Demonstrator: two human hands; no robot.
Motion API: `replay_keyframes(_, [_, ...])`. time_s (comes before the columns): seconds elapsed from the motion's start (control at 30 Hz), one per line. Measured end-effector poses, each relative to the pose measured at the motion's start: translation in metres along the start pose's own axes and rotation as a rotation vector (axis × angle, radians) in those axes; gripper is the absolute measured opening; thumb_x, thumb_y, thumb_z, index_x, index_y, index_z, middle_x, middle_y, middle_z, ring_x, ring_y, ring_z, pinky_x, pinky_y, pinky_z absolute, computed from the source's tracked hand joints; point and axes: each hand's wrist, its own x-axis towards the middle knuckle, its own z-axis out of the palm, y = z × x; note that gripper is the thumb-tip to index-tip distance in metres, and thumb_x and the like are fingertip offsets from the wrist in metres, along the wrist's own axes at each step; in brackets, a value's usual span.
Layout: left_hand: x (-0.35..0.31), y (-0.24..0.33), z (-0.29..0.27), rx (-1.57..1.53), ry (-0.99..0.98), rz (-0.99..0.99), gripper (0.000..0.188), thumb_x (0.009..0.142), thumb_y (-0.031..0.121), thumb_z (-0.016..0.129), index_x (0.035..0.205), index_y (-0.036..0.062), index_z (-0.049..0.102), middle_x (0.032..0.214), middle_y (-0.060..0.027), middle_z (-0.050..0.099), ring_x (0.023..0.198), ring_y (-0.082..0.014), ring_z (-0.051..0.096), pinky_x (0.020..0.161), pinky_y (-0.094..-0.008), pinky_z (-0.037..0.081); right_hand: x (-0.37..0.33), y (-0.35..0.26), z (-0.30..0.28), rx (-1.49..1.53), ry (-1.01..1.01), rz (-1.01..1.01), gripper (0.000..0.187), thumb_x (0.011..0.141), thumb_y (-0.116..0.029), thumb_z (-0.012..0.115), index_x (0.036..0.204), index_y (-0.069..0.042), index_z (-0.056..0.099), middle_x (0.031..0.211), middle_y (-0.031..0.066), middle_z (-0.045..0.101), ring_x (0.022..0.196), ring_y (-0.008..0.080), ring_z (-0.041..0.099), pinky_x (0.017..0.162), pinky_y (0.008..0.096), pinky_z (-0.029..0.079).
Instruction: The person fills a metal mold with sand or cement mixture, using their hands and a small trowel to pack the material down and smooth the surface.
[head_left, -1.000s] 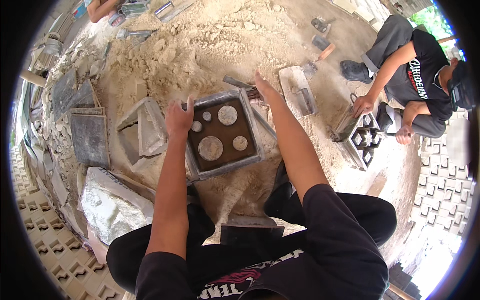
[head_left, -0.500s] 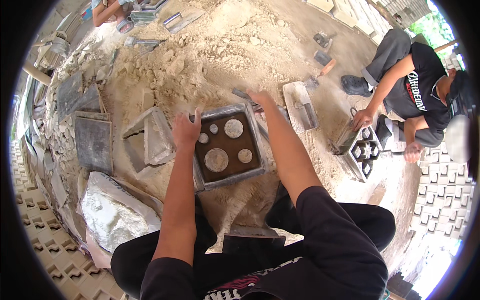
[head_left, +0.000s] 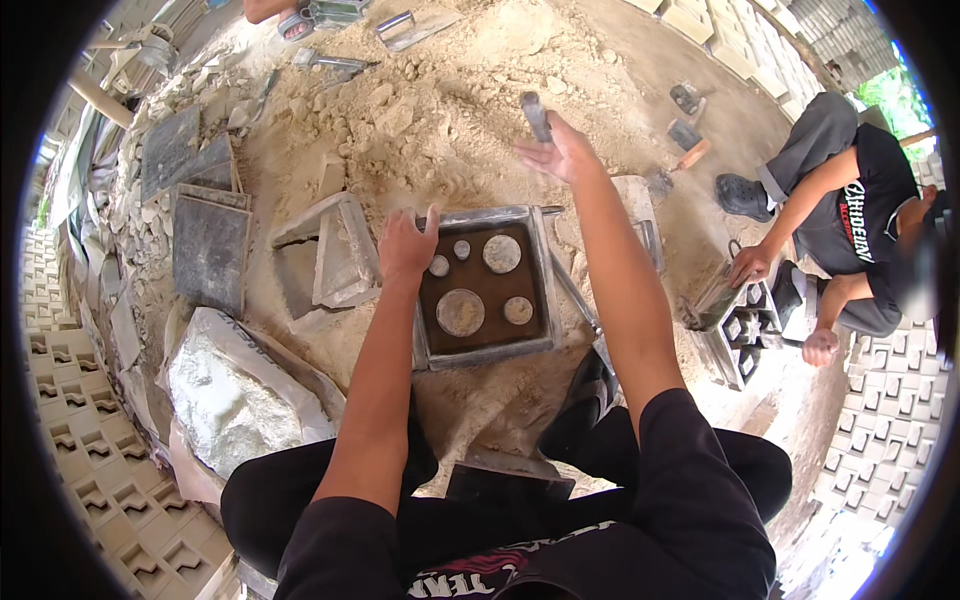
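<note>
A square metal mould [head_left: 487,362] rests on the sandy ground between my knees. Its brown inside surface holds several round, pale grey discs of different sizes. At its upper left corner, my left hand [head_left: 407,250] grips the frame, thumb raised; the fingertips are partly hidden. My right hand [head_left: 562,152] is lifted beyond the mould's far right corner, smeared by motion. A short dark bar-shaped tool [head_left: 535,115] sticks up from it, and how the fingers hold it is unclear. Beside the mould's right wall lies a thin metal rod [head_left: 578,295].
Left stand an angled grey mould piece [head_left: 345,250], dark flat plates [head_left: 210,250] and a torn sack of white powder [head_left: 235,395]. Loose sandy powder [head_left: 430,120] heaps ahead. At right a co-worker [head_left: 850,210] handles a patterned mould [head_left: 740,335]; a wooden-handled tool [head_left: 692,150] lies nearby.
My right hand has risen away from the mould's far edge, carrying the dark tool upward and forward. The left hand stays at the corner. The whole view has shifted slightly.
</note>
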Motion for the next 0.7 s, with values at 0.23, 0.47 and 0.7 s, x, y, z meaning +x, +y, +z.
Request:
replay_keyframes(0.23, [0.001,0.006,-0.001,-0.032,0.022,0.007,0.053,0.093,0.049,0.051,0.101,-0.0010,0.065,0.110,-0.0184,0.059,0.111,-0.0352,0.055,0.093,-0.0452,0.045,0.006,0.027,-0.032,-0.774,0.061,-0.322,0.062,0.089,-0.021,0.067,0.142,-0.007,0.037,0.085,0.0151,0.065,0.072,0.0208,0.065,0.057,0.0353,0.052])
replay_keyframes(0.47, [0.002,-0.001,0.006,-0.035,0.042,0.022,0.048,0.093,0.047,0.053,0.094,0.0000,0.064,0.106,-0.0177,0.059,0.105,-0.0360,0.056,0.089,-0.0456,0.046,-0.009,0.058,-0.145,-1.605,0.023,-0.545,0.052,0.090,-0.040,0.063,0.118,0.003,0.057,0.102,0.0291,0.065,0.097,0.0424,0.063,0.085,0.0471,0.049])
replay_keyframes(0.7, [0.001,-0.004,0.005,-0.111,0.074,0.036,0.040,0.092,0.041,0.058,0.086,0.0015,0.062,0.099,-0.0155,0.058,0.096,-0.0359,0.058,0.084,-0.0457,0.047,0.011,0.085,-0.170,-1.468,0.067,-0.524,0.056,0.091,-0.036,0.061,0.130,0.002,0.052,0.110,0.0296,0.063,0.104,0.0451,0.060,0.090,0.0465,0.049])
